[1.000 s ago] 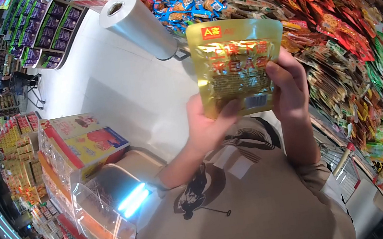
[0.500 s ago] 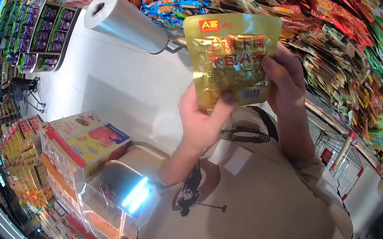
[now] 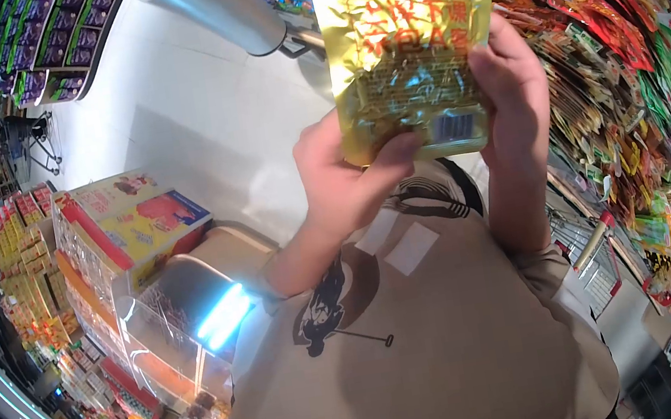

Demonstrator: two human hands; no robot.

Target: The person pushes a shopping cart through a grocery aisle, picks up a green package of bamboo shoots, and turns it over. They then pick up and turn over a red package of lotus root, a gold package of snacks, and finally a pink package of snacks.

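Left hand (image 3: pixel 340 178) and right hand (image 3: pixel 517 100) pinching one golden pouch (image 3: pixel 407 82), raised and face-on to my camera!

Biggest first: I've got a bank of snack packets (image 3: pixel 592 37) sweeping down the right, leaning in close rows, presumably to fit plenty in. Over left, a yellow-and-red box (image 3: pixel 149 227); above it tilts a pale roll (image 3: pixel 224 14), and the pouch is held between roll and packets. Left thumb (image 3: pixel 395 155) presses the lower front, right thumb (image 3: pixel 490 72) the right edge, fingers tucked behind, so the pouch looks well braced with most red lettering (image 3: pixel 408 44) uncovered. Smallest, the barcode (image 3: pixel 454 127), clear of both thumbs.
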